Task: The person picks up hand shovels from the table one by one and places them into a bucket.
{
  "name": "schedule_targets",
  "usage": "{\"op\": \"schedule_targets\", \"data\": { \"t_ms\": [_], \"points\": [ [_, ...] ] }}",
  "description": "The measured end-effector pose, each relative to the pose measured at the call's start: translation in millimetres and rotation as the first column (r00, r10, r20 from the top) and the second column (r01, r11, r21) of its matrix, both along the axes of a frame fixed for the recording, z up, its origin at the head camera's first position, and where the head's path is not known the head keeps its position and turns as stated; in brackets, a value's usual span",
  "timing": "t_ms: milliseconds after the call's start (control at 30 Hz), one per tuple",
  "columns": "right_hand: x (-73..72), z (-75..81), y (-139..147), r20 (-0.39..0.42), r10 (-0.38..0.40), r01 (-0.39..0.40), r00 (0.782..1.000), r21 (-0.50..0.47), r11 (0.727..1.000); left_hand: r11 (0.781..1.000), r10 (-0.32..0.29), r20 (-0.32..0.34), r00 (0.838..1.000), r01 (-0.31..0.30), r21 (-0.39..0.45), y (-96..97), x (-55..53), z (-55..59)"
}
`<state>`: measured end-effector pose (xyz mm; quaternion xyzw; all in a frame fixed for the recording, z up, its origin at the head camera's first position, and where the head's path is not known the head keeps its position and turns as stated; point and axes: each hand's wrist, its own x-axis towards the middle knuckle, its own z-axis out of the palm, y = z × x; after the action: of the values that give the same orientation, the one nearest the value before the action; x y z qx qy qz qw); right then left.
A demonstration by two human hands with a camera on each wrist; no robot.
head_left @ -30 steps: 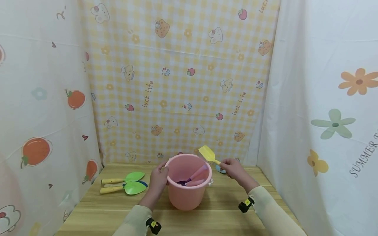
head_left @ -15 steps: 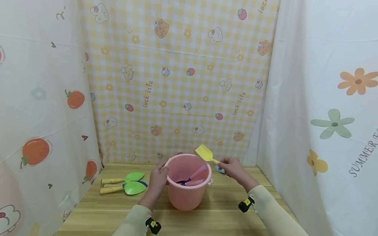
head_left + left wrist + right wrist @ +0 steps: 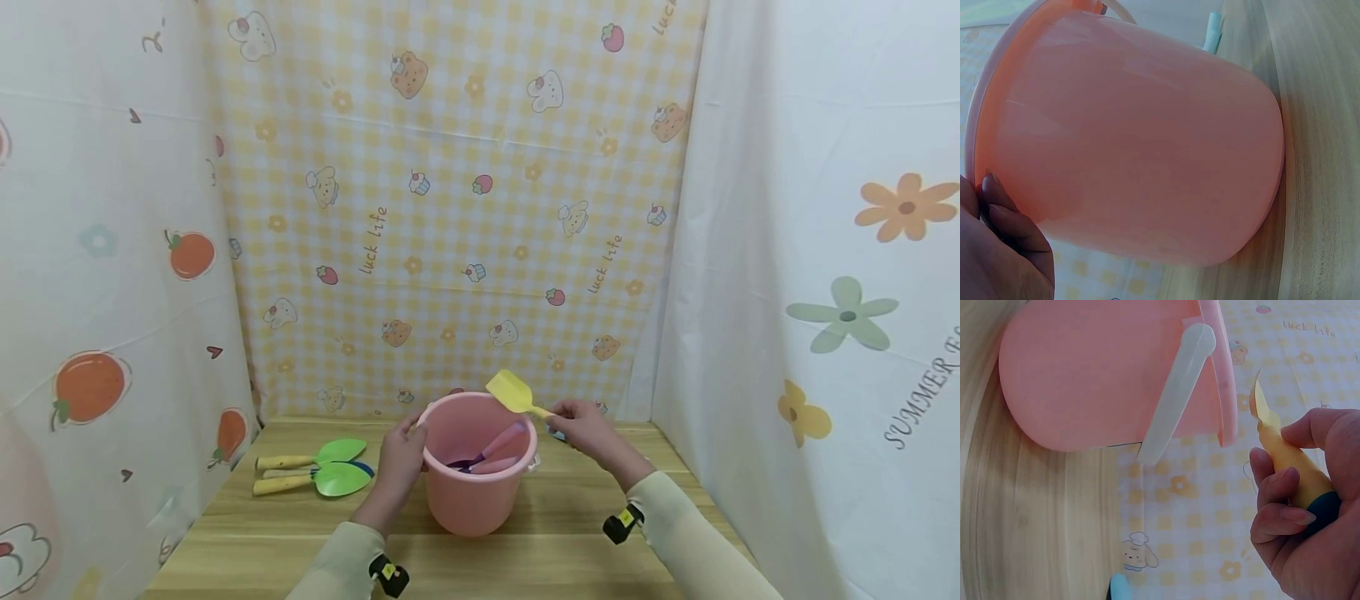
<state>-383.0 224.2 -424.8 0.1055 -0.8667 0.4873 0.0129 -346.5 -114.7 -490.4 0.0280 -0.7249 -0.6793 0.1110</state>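
In the head view, the wall of a pink bucket [image 3: 472, 504] is hiding the lower ends of two pink-handled tools [image 3: 501, 442] inside it; a purple part is just showing. The right hand [image 3: 590, 432] is partly covering a light blue object [image 3: 557, 434], too hidden to identify. At left centre, two green trowels [image 3: 341, 479] are overlapping a blue one [image 3: 365, 467], leaving only its edge showing.

The right hand is curling around the handle of a yellow shovel [image 3: 511, 392], whose blade is tilting toward the upper left, near the bucket's rim at lower centre. In the right wrist view, its blade is appearing nearly edge-on, apart from the rim, and its handle is ending in dark green. The left hand [image 3: 402, 458] is gripping the rim's left side.

The bucket is standing upright, smooth and round, with a white carry handle [image 3: 1175, 397] hanging from it. The bench [image 3: 247, 558] is showing wood grain; behind, a yellow-checked cloth [image 3: 442, 242] is hanging.
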Motion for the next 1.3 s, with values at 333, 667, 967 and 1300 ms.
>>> {"op": "schedule_targets", "data": {
  "t_ms": [333,667,967,1300],
  "points": [
    [2.7,0.8,-3.3,-0.018,0.055,-0.055,0.998,0.014,0.998,1.000,-0.010,-0.006,1.000,0.010,0.015,0.2,2.1,0.8],
    [2.8,0.7,-9.0,-0.039,0.120,-0.117,0.992,0.064,0.991,1.000,-0.001,0.002,1.000,0.001,-0.011,0.0,1.9,2.1],
    [4.7,0.0,-16.0,-0.067,0.110,-0.102,0.992,0.116,0.988,1.000,0.003,-0.003,1.000,-0.003,-0.006,0.3,0.5,1.7],
    [4.8,2.9,-22.3,-0.112,0.150,-0.133,0.982,0.149,0.980,1.000,-0.003,0.000,1.000,0.003,-0.006,0.6,2.9,2.6]
  ]
}}
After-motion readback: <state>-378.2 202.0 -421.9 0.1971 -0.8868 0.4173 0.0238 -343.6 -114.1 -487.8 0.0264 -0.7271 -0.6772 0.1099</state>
